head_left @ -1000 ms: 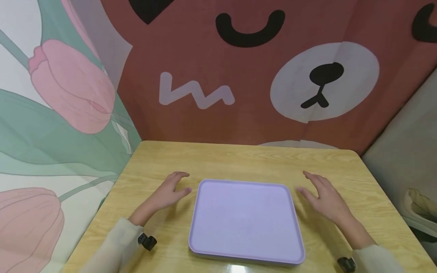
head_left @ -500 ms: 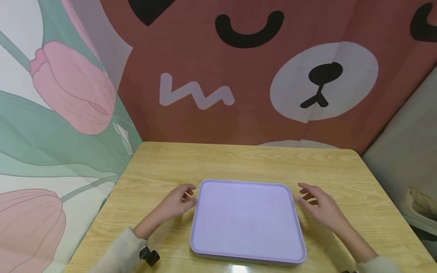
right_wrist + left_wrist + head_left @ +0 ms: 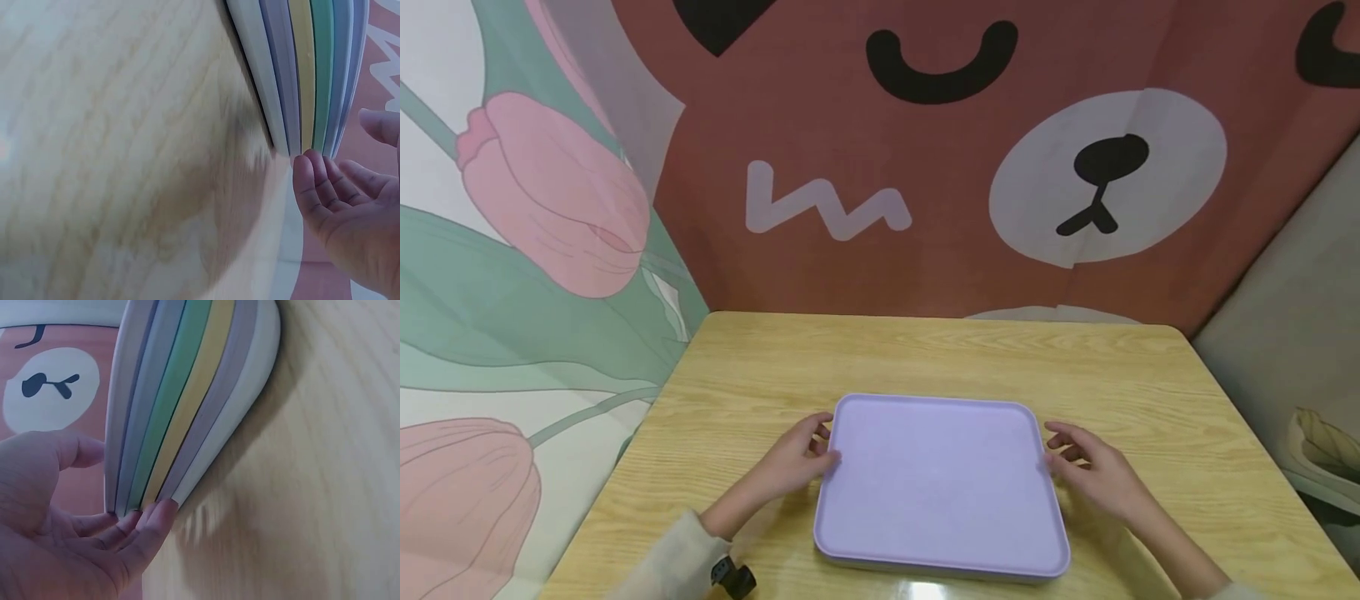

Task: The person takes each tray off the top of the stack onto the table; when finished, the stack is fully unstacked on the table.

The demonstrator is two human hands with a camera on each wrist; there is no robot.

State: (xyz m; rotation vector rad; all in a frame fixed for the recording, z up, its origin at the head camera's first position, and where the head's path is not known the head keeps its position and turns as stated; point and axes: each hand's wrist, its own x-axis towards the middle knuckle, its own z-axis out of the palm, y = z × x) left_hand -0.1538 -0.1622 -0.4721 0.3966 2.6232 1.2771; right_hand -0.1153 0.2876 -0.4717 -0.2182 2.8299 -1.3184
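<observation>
A stack of several shallow rectangular trays lies on the table, with a lilac tray [image 3: 940,483] on top. From the side, the tray stack [image 3: 181,400] shows lilac, blue, green, yellow, purple and white layers. At its left side is my left hand [image 3: 793,457]; the thumb tip meets the top rim and the fingertips touch the layered edges in the left wrist view. My right hand [image 3: 1097,471] is at the opposite side, fingertips at the stack's edge and the thumb beside the rim. In the right wrist view, that thumb stands apart from the trays.
The wooden table [image 3: 925,354] carries the stack near its front edge. A brown bear-print cloth [image 3: 850,275] hangs behind it, and a tulip-print cloth [image 3: 557,200] is at the left. A small black camera [image 3: 733,577] sits at the left cuff.
Both hands have come inward and slightly nearer the front, from beside the trays to their sides. Their fingers have bent a little. The stack has stayed in place.
</observation>
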